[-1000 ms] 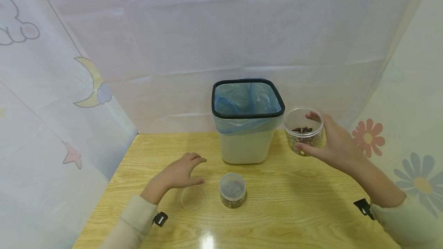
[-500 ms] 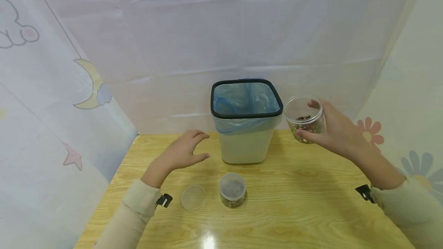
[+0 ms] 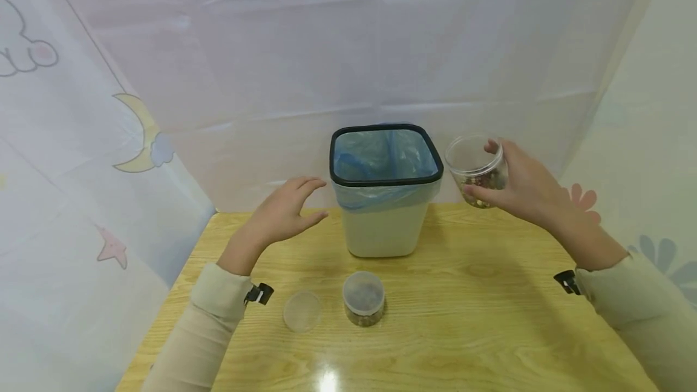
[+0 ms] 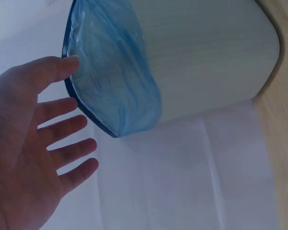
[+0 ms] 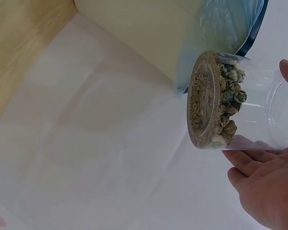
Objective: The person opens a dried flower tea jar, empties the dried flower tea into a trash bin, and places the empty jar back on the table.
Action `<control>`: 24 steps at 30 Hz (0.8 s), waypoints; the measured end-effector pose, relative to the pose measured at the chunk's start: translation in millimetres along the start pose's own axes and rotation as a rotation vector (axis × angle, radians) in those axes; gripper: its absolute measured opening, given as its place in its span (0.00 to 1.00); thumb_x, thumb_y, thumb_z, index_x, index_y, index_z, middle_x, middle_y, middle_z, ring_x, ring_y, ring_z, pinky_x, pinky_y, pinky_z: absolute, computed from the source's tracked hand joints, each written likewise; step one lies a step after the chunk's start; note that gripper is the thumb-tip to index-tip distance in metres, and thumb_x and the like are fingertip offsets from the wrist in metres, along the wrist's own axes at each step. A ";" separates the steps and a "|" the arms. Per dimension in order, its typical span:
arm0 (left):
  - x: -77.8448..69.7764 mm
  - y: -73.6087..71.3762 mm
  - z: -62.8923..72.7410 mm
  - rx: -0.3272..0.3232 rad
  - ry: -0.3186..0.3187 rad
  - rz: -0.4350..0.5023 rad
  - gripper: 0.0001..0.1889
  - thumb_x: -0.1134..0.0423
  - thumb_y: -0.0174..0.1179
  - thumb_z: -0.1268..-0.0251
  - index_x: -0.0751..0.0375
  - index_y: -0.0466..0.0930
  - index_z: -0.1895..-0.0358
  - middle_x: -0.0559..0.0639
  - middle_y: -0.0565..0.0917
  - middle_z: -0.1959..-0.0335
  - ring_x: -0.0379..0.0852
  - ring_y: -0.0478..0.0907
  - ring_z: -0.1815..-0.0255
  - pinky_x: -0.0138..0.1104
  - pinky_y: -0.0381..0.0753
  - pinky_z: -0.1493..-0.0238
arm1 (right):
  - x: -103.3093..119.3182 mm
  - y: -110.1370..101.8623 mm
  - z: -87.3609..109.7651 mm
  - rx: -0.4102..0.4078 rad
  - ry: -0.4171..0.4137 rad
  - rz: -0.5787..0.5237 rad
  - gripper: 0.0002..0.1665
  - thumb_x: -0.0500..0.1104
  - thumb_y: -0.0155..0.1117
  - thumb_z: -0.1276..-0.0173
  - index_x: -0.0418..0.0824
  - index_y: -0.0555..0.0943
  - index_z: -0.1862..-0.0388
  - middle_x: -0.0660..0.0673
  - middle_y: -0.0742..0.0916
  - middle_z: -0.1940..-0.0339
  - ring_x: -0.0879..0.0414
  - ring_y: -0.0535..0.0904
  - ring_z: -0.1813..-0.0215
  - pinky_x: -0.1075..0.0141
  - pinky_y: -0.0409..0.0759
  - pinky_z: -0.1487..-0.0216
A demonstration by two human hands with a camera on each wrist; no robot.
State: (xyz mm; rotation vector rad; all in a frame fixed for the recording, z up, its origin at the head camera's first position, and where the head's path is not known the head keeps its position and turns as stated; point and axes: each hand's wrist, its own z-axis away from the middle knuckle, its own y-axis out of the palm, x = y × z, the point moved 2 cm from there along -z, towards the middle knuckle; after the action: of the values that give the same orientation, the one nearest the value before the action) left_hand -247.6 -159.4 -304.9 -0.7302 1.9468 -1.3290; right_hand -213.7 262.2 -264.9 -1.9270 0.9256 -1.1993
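Note:
My right hand (image 3: 528, 189) grips a clear plastic jar (image 3: 463, 159) around its side, just right of the trash can's rim. The jar has no lid on and tilts slightly toward the can. Dried flower buds (image 5: 228, 100) and fine brown bits lie at its bottom in the right wrist view. The trash can (image 3: 386, 228) is white, with a black rim and a blue bag lining it. To the can's left my left hand (image 3: 280, 210) hovers with fingers spread and nothing in them; the left wrist view shows its thumb (image 4: 57, 69) in front of the rim.
On the wooden table (image 3: 463, 319) a lidded jar (image 3: 363, 301) with dark contents stands in front of the can. A clear round lid (image 3: 302, 311) lies flat to its left. Printed cloth walls (image 3: 272, 65) enclose the back and sides.
My right hand has raised the jar from beside the can's body to rim height. My left hand has moved up and away from the loose lid, toward the can's left side.

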 end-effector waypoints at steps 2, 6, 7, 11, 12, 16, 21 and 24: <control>-1.1 -3.2 -3.2 -0.013 0.000 0.006 0.34 0.47 0.63 0.29 0.58 0.67 0.26 0.57 0.72 0.29 0.58 0.68 0.28 0.52 0.68 0.28 | 0.9 -0.8 -5.0 0.003 -0.012 0.005 0.57 0.60 0.78 0.41 0.32 0.61 0.26 0.28 0.72 0.31 0.32 0.70 0.36 0.32 0.72 0.44; -4.6 -8.7 -9.6 -0.040 0.011 0.003 0.32 0.49 0.62 0.27 0.57 0.67 0.26 0.57 0.72 0.30 0.57 0.68 0.28 0.51 0.68 0.28 | 2.6 -2.4 -16.2 0.009 -0.041 0.016 0.55 0.60 0.77 0.41 0.31 0.61 0.28 0.29 0.73 0.35 0.34 0.72 0.39 0.35 0.73 0.46; -5.4 -9.6 -11.3 -0.042 0.012 -0.004 0.32 0.49 0.62 0.27 0.56 0.67 0.25 0.57 0.72 0.30 0.57 0.67 0.28 0.51 0.68 0.28 | 3.0 -2.8 -18.9 0.009 -0.050 0.021 0.55 0.60 0.77 0.40 0.31 0.62 0.28 0.30 0.74 0.36 0.35 0.72 0.41 0.36 0.73 0.47; -9.5 -12.3 -18.0 -0.049 0.022 -0.008 0.31 0.50 0.61 0.26 0.57 0.68 0.26 0.56 0.72 0.30 0.57 0.68 0.28 0.51 0.68 0.28 | 3.8 -4.2 -27.9 0.014 -0.072 0.033 0.54 0.61 0.75 0.39 0.31 0.62 0.28 0.33 0.77 0.42 0.38 0.76 0.47 0.40 0.75 0.50; -10.7 -12.8 -19.7 -0.049 0.025 -0.009 0.31 0.50 0.61 0.26 0.57 0.68 0.26 0.57 0.72 0.30 0.57 0.68 0.28 0.51 0.68 0.28 | 4.0 -4.4 -30.1 0.014 -0.081 0.032 0.52 0.60 0.75 0.39 0.31 0.63 0.29 0.34 0.78 0.44 0.39 0.77 0.48 0.42 0.76 0.51; -15.8 -12.4 -25.3 -0.036 0.046 -0.009 0.30 0.51 0.61 0.26 0.58 0.68 0.26 0.57 0.72 0.30 0.57 0.68 0.29 0.51 0.68 0.28 | 3.6 -4.2 -39.2 0.017 -0.119 0.025 0.51 0.59 0.76 0.39 0.33 0.64 0.29 0.35 0.79 0.44 0.40 0.77 0.48 0.42 0.76 0.50; -19.6 -8.1 -31.3 -0.004 0.061 -0.023 0.30 0.52 0.62 0.27 0.58 0.69 0.26 0.57 0.71 0.29 0.56 0.67 0.28 0.50 0.68 0.28 | 3.0 -3.8 -48.5 0.020 -0.143 0.050 0.52 0.56 0.77 0.40 0.33 0.63 0.26 0.33 0.78 0.41 0.38 0.76 0.44 0.39 0.75 0.47; -21.4 -5.8 -34.1 0.014 0.058 -0.020 0.31 0.51 0.62 0.27 0.57 0.68 0.26 0.57 0.71 0.28 0.56 0.67 0.27 0.50 0.67 0.27 | 2.8 -3.4 -53.2 0.019 -0.157 0.065 0.51 0.56 0.77 0.40 0.34 0.64 0.27 0.34 0.79 0.42 0.38 0.76 0.45 0.39 0.75 0.47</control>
State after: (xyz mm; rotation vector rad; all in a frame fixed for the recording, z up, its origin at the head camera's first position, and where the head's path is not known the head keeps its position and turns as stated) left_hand -260.2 -125.7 -285.9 -0.7129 1.9788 -1.3887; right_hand -261.1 252.3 -242.4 -1.9301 0.8831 -1.0012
